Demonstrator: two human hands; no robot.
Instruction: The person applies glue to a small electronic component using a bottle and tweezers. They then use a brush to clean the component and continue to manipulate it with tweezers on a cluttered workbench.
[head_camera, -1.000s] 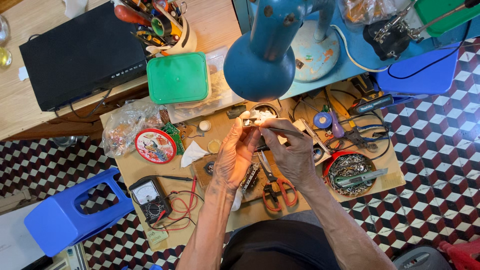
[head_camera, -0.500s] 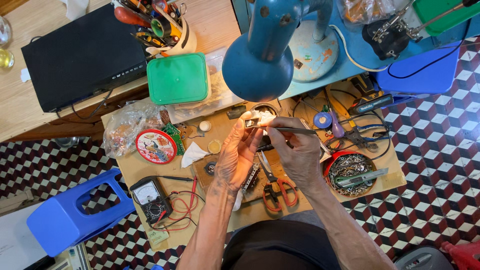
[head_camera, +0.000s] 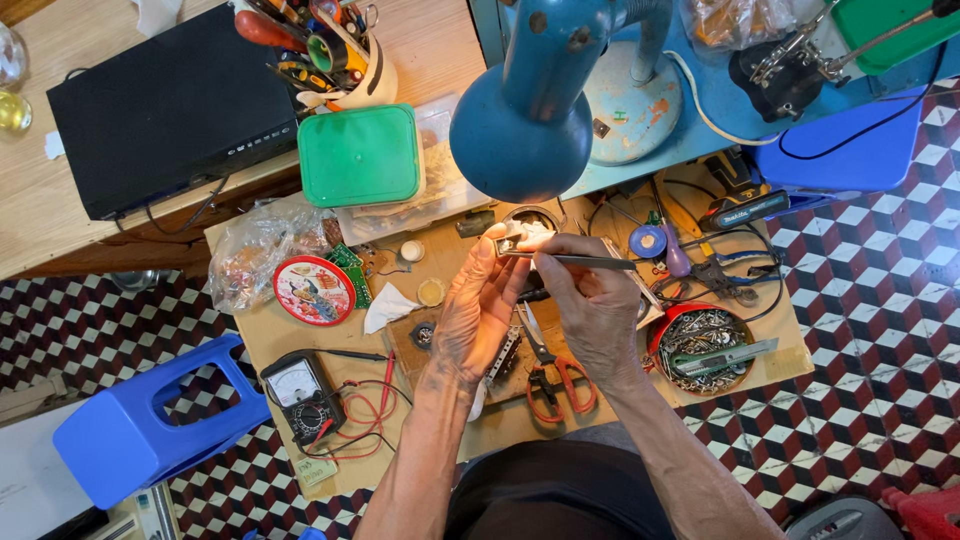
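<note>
Left hand (head_camera: 478, 315) pinches the small metal part (head_camera: 508, 243) by fingertips under the blue lamp (head_camera: 520, 140); your right hand (head_camera: 592, 310) holds the thin probe (head_camera: 570, 262) against it. Push too hard and the part likely slips into the clutter on the surface (head_camera: 260, 335).

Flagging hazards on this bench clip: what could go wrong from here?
1. The small part is pinched only at the left hand's fingertips; a push from the thin metal tool in the right hand could flick it into the clutter.
2. The lamp shade hangs close above; knuckles may bump it.
</note>
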